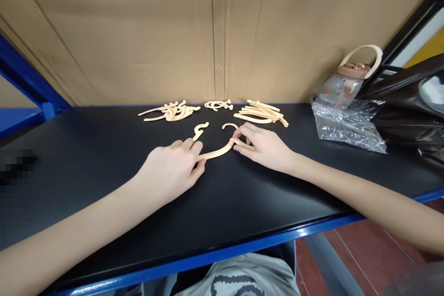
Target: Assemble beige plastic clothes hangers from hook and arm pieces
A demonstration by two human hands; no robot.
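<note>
My left hand (175, 162) is closed around a pale curved plastic hanger arm (218, 153), its thumb and fingers near the left end. A notched pale piece (200, 130) sticks out beyond those fingers; whether it is held or lies on the table cannot be told. At the right end of the hanger arm, my right hand (263, 145) pinches another slim pale piece (243, 144) whose tip meets the arm. A pale hook (229, 125) curves out past the right fingertips, its lower part hidden by them.
Behind my hands lie three piles on the black table (222, 199): notched pieces (176, 111), small hooks (218, 105) and long arms (262, 113). To the right are a clear plastic bag (348, 125), a handled bottle (350, 81) and a dark bag (405, 97). Cardboard (156, 32) stands behind.
</note>
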